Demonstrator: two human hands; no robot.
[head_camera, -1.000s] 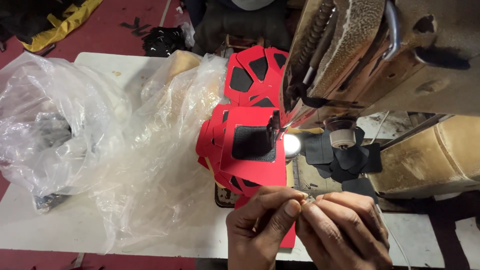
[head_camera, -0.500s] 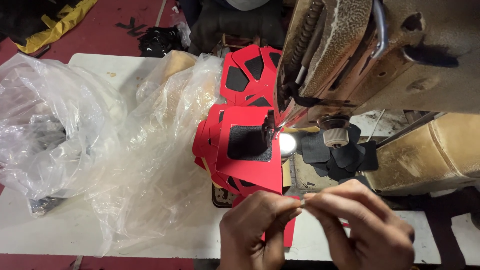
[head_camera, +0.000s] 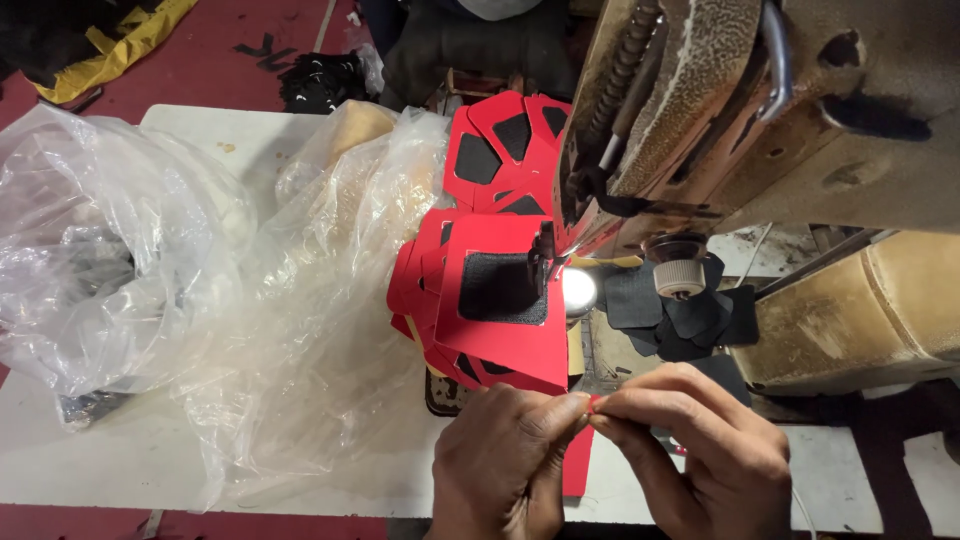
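Below stiff red panels (head_camera: 505, 330), hands pinch thread (head_camera: 594, 403).

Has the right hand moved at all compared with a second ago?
Yes. The right hand has slid a little to the right along the white table, away from the stack of red pieces, still pinching something small and red with the left hand.
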